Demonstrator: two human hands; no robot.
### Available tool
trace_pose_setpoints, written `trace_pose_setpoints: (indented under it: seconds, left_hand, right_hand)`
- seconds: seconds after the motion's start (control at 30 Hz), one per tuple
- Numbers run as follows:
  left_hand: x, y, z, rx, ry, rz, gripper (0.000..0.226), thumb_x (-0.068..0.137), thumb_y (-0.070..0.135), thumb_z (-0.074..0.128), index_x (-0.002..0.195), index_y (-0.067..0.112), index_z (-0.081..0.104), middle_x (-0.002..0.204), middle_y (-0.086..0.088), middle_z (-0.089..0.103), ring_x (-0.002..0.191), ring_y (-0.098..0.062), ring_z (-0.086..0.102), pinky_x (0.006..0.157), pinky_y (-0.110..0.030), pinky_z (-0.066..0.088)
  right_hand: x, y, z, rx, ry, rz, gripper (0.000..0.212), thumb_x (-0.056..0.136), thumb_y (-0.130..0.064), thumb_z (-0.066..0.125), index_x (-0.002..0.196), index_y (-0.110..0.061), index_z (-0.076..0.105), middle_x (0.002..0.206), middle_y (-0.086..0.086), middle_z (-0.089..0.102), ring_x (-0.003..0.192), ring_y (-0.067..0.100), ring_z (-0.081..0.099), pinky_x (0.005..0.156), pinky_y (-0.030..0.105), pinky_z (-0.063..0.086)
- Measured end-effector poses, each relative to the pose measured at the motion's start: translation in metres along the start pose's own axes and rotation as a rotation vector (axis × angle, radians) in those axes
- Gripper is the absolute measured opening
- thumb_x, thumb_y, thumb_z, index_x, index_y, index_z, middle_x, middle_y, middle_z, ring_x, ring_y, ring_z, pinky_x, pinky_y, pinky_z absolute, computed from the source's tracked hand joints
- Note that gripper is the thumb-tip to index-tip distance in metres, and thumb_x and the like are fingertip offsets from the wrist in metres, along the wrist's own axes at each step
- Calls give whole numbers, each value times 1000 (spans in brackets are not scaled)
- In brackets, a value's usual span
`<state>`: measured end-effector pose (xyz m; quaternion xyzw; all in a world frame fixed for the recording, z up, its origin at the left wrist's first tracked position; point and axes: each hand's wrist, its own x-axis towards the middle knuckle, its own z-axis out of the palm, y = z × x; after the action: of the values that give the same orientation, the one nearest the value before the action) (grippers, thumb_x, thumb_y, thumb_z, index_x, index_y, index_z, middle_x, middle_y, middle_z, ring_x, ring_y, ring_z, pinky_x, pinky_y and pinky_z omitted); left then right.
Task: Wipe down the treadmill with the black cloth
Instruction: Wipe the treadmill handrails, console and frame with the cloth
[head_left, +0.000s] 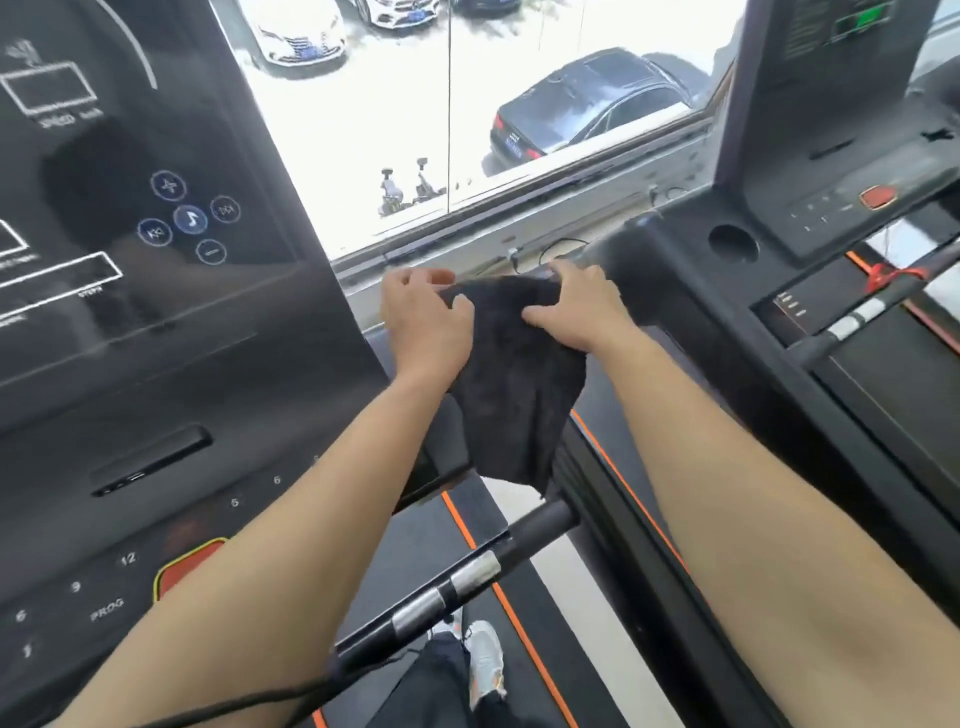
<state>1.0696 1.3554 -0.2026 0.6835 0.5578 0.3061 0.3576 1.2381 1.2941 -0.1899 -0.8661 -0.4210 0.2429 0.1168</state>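
The black cloth (519, 384) hangs in the air between my two hands, right of the treadmill console. My left hand (426, 322) grips its upper left edge, and my right hand (576, 306) pinches its upper right edge. The cloth's lower corner droops towards the handrail (447, 587), a black bar with silver grip sensors. The treadmill console (156, 270) fills the left, a glossy dark panel with white icons, number keys and a red stop button (187, 566). The cloth touches no part of the treadmill.
A second treadmill (810, 218) stands close on the right, with its own console, cup hole and handrail. A window sill with cables (561, 249) runs behind the hands, with parked cars seen below. My shoe (485, 660) rests on the belt.
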Motion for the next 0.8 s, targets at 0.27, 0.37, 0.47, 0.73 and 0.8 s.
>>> trace_pose_setpoints:
  seconds: [0.27, 0.37, 0.47, 0.73, 0.8]
  left_hand:
    - [23, -49, 84, 855, -569, 605, 55, 104, 45, 20, 144, 19, 48, 161, -5, 32, 153, -29, 8, 123, -53, 9]
    - [54, -40, 93, 960, -530, 738, 50, 102, 39, 24, 109, 21, 71, 128, -5, 63, 132, -28, 42, 114, -46, 26]
    - [93, -20, 101, 1030, -664, 633, 46, 99, 43, 30, 98, 20, 70, 115, -9, 69, 108, -30, 59, 82, -37, 41]
    - [21, -32, 100, 941, -568, 783, 55, 87, 41, 21, 75, 24, 72, 90, -2, 73, 97, -24, 58, 100, -43, 36]
    - [-20, -45, 101, 861, -512, 800, 51, 89, 38, 26, 80, 23, 73, 91, 2, 69, 107, -24, 55, 108, -46, 30]
  right_hand:
    - [-43, 26, 123, -67, 87, 4, 54, 98, -45, 40, 140, -11, 36, 128, 19, 56, 113, 41, 58, 85, 50, 50]
    - [-10, 21, 120, -109, 69, 5, 62, 95, -52, 16, 126, -9, 47, 120, 21, 59, 107, 45, 60, 76, 48, 44]
    - [26, 16, 107, 152, -64, 14, 57, 100, -47, 16, 130, -13, 52, 135, 22, 55, 121, 48, 51, 89, 47, 38]
    - [-23, 57, 119, -83, -2, -138, 57, 99, -40, 14, 131, -7, 48, 127, 19, 54, 110, 46, 55, 76, 47, 35]
    - [-65, 76, 118, -184, 20, -202, 67, 95, -46, 6, 128, -7, 50, 122, 16, 54, 104, 41, 59, 73, 48, 44]
